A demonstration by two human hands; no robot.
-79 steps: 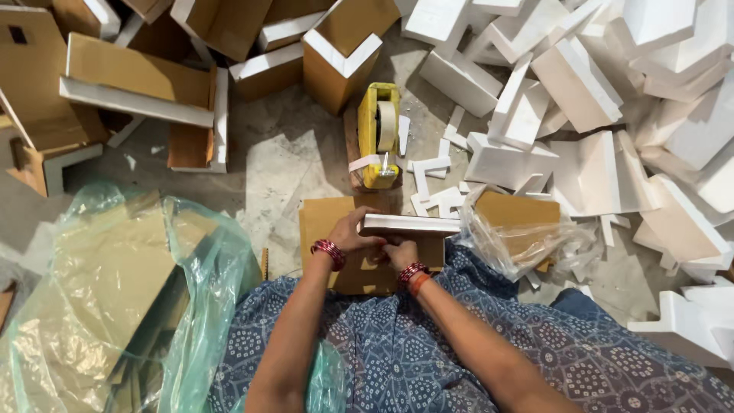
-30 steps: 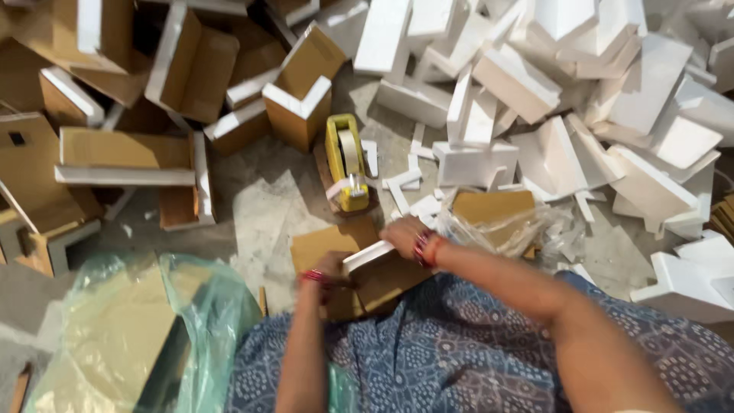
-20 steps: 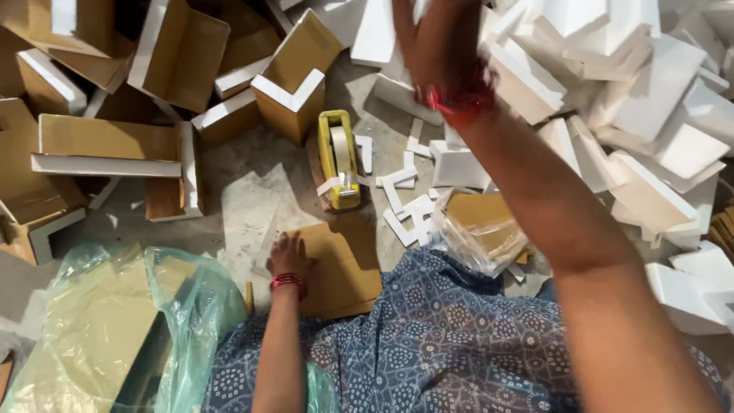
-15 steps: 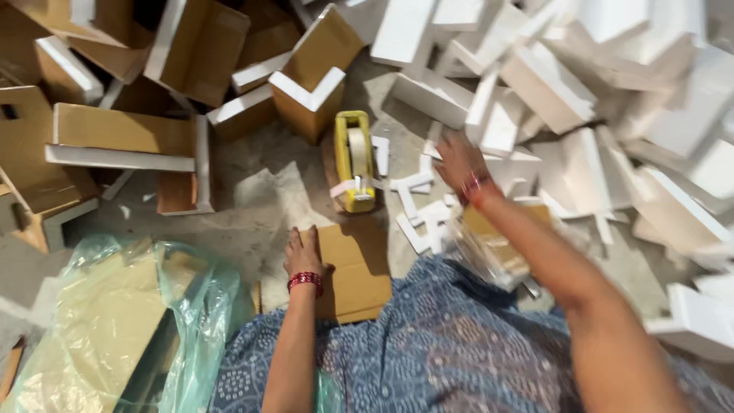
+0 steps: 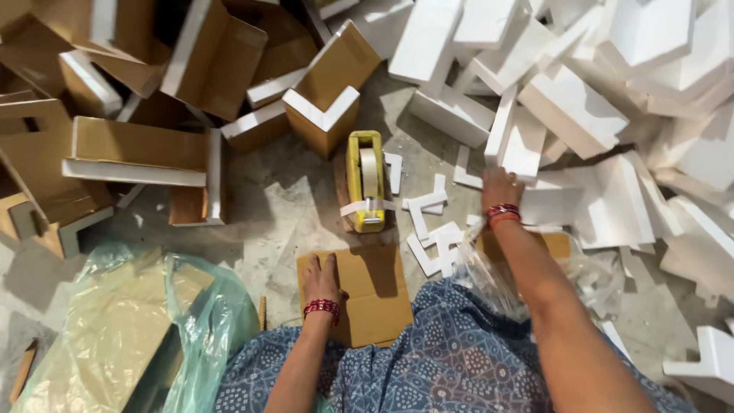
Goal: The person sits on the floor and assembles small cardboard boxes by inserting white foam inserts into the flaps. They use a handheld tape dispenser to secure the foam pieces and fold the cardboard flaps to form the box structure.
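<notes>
Left hand (image 5: 322, 277) flat on cardboard sheet (image 5: 365, 294), palm down, fingers together, pressing nothing else. Sheet on concrete floor (image 5: 267, 214), just ahead of blue patterned lap (image 5: 428, 359). Red bangles on both wrists. Right hand (image 5: 501, 188) stretched out to white foam pile (image 5: 581, 115), fingertips touching foam slab (image 5: 514, 141); fingers loosely curled, grip on slab unclear, cannot tell whether pinched. Yellow tape dispenser (image 5: 366, 180) upright on floor between hands, just beyond sheet, strip of tape hanging loose at front. Small foam L-pieces (image 5: 428, 226) scattered right of dispenser, near right forearm. Clear plastic bag (image 5: 535, 264) with brown card inside, under right forearm. Green-tinted plastic bag (image 5: 130, 329) with cardboard inside at lower left, beside left arm. Cardboard corner pieces with foam edging (image 5: 138, 149) stacked upper left, well apart from both hands. One corner block (image 5: 325, 115) just behind dispenser. Lone foam L-piece (image 5: 707, 359) at far lower right.
</notes>
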